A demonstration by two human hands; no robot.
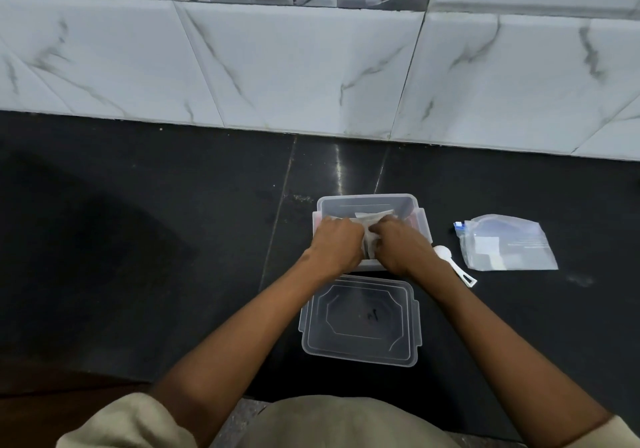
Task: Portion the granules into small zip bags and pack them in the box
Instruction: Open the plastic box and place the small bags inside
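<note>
Both hands reach into a clear rectangular plastic box point(367, 202) on the black stone counter point(173, 222): the left hand point(334, 243) and right hand point(401, 243) pinch a small clear zip bag point(369, 221) between them. The box's clear lid point(360, 319) lies just in front; a white plastic scoop point(453, 264) and a large clear zip pouch point(507, 243) lie to the right.

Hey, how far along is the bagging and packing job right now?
Late stage, it seems. Done: small filled bags already lie in the clear box, and the scoop is set down beside the big pouch. In hand: the left hand and right hand both grip a bag inside the box. Left: seating it and fitting the lid, which lies off. More portions to fill: cannot tell.
</note>
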